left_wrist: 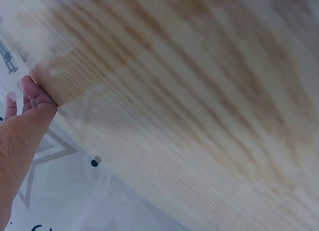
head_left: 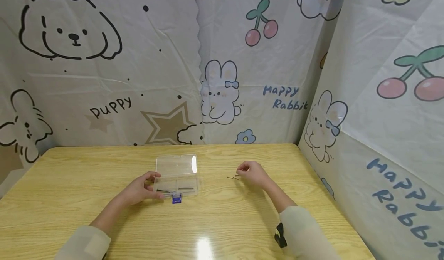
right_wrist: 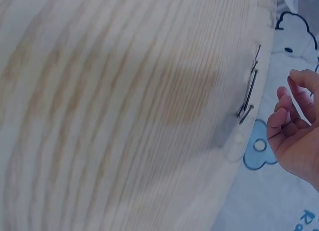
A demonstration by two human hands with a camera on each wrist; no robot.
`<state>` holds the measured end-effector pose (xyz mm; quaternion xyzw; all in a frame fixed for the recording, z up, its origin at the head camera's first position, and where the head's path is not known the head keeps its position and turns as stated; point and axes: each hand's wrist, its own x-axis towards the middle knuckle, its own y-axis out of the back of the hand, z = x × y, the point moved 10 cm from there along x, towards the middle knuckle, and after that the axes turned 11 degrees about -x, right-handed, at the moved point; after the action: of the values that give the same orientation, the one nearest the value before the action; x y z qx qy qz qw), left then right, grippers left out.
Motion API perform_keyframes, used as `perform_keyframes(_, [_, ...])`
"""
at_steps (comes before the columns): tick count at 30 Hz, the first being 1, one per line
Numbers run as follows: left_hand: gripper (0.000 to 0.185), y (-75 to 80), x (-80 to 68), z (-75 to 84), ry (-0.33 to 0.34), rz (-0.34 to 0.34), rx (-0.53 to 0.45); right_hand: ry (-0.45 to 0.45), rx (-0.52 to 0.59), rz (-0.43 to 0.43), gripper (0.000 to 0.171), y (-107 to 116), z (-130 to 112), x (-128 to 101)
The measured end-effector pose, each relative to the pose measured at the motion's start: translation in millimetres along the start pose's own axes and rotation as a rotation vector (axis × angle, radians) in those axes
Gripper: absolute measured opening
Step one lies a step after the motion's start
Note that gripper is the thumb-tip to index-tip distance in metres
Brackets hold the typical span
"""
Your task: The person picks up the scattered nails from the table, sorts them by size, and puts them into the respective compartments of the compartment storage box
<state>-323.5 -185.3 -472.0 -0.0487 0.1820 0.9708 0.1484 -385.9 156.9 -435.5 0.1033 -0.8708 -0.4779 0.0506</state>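
Currently, a clear plastic box [head_left: 189, 181] is set on the wood-grain table [head_left: 222, 221], left of the middle, with its transparent lid [head_left: 175, 165] folded back toward the printed fabric backdrop [head_left: 173, 79]. Its left side is gripped by the left hand [head_left: 138, 189]: the thumb is laid at the front left corner, and the other fingers are placed farther back along the same side. In the left wrist view, that hand is seen only at the edge, and little of the box can be made out.

Two compartments are seen inside, and metal nails [head_left: 186, 188] are held in both. A blue clasp [head_left: 177, 198] is fixed at the middle of the front edge.

To the right of the box, well apart from it, a few loose nails [right_wrist: 250, 89] are gathered close together on the tabletop. The right hand [head_left: 254, 173] is held just beside them, its fingers loosely bent; nothing is seen grasped between them in the right wrist view. Both forearms are partly covered by pale sleeves [head_left: 306, 229], and something black [head_left: 280, 235] is seen at the right cuff.
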Motion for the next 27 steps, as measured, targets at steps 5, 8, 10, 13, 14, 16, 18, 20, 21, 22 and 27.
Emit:
perform_keyframes(5, [0.081, 0.2, -0.1, -0.1, 0.000, -0.002, -0.001, -0.038, -0.008, 0.022, 0.012, 7, 15, -1])
perform_keyframes(8, [0.080, 0.5, -0.2, -0.2, -0.001, -0.002, -0.001, -0.066, -0.013, 0.033, 0.013, 8, 27, 0])
perform_keyframes(10, [0.080, 0.7, -0.3, -0.3, -0.002, -0.001, 0.000, -0.081, -0.005, 0.043, 0.013, 9, 34, 1])
perform_keyframes(13, [0.081, 1.1, -0.4, -0.7, 0.000, 0.002, 0.003, -0.088, -0.001, 0.070, 0.013, 12, 40, 1])
perform_keyframes(14, [0.081, 1.1, -0.4, -0.9, 0.000, 0.002, 0.005, -0.093, -0.002, 0.077, 0.013, 13, 42, 1])
perform_keyframes(16, [0.081, 1.3, -0.5, -1.0, 0.001, 0.006, 0.007, -0.101, -0.003, 0.086, 0.013, 14, 46, 0])
perform_keyframes(18, [0.080, 1.3, -0.6, -0.8, 0.001, 0.006, 0.004, -0.125, 0.006, 0.083, 0.013, 12, 52, -1])
perform_keyframes(20, [0.080, 1.1, -0.9, -0.4, 0.002, 0.008, 0.004, -0.147, 0.010, 0.079, 0.014, 10, 58, -1])
perform_keyframes(21, [0.080, 0.9, -1.1, -0.1, 0.003, 0.008, 0.003, -0.159, 0.014, 0.076, 0.014, 8, 60, -1])
perform_keyframes(22, [0.080, 0.6, -1.2, 0.2, 0.002, 0.007, 0.003, -0.171, 0.016, 0.075, 0.014, 7, 63, -2])
perform_keyframes(27, [0.079, 0.1, -2.0, 2.3, -0.003, 0.007, 0.007, -0.192, -0.009, 0.090, 0.014, 6, 67, -1])
